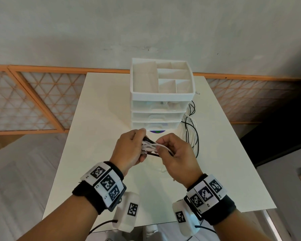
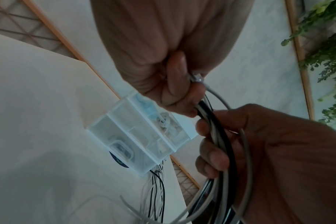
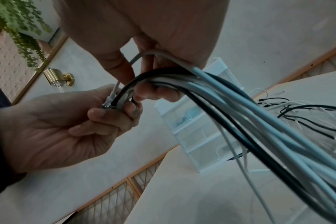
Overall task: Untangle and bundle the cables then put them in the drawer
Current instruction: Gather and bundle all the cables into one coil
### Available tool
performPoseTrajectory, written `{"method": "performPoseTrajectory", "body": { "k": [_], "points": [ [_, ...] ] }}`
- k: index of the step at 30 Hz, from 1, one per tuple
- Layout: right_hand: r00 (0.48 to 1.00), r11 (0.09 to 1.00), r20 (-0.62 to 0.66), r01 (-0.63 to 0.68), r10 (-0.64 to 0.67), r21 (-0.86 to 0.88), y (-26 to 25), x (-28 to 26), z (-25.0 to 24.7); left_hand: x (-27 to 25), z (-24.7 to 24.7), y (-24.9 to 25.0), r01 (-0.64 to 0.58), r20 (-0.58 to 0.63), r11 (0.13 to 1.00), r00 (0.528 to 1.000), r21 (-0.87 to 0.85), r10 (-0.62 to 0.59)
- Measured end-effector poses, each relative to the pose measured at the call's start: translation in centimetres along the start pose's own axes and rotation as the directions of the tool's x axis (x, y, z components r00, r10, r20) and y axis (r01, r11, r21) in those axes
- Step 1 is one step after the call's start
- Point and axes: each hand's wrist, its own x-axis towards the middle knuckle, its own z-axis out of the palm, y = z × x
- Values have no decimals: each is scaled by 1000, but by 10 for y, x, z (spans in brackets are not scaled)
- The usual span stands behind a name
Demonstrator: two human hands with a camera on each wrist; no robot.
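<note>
A bundle of white and black cables (image 1: 150, 147) hangs between both hands above the white table (image 1: 101, 119). My left hand (image 1: 137, 145) grips the gathered ends, where a plug end (image 2: 197, 78) shows beside its fingers. Just to the right, my right hand (image 1: 163, 148) curls round the same cables (image 3: 240, 115), which trail off to the loose tangle (image 1: 191, 131) beside the drawers. The white drawer unit (image 1: 162, 108) stands just behind the hands, and all three of its drawers are closed.
An open compartment tray (image 1: 163, 75) tops the drawer unit. A purple-and-green disc (image 1: 155, 131) peeks out at the unit's foot. Behind the table runs a wall with an orange lattice panel (image 1: 33, 98). A dark object (image 1: 276, 136) stands to the right of the table.
</note>
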Motion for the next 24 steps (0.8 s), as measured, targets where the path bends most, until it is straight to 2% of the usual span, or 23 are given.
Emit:
{"method": "performPoseTrajectory", "body": {
  "k": [8, 11, 15, 21, 24],
  "points": [
    [999, 999, 26, -32, 32, -26, 2, 1, 1, -2, 0, 4, 0, 47, 999, 999, 32, -1],
    [999, 1000, 41, -9, 9, -8, 0, 1, 6, 1, 1, 1, -9, 17, 999, 1000, 43, 8],
    [999, 996, 39, 5, -8, 89, -7, 1, 6, 4, 0, -6, 9, -70, 999, 997, -46, -12],
    [995, 989, 90, -43, 30, 142, -1, 2, 5, 5, 0, -4, 43, -47, 995, 998, -92, -47],
    [993, 983, 95, -85, 71, 160, -2, 3, 5, 4, 0, -7, 14, -3, 998, 1000, -63, -14]
  ]
}}
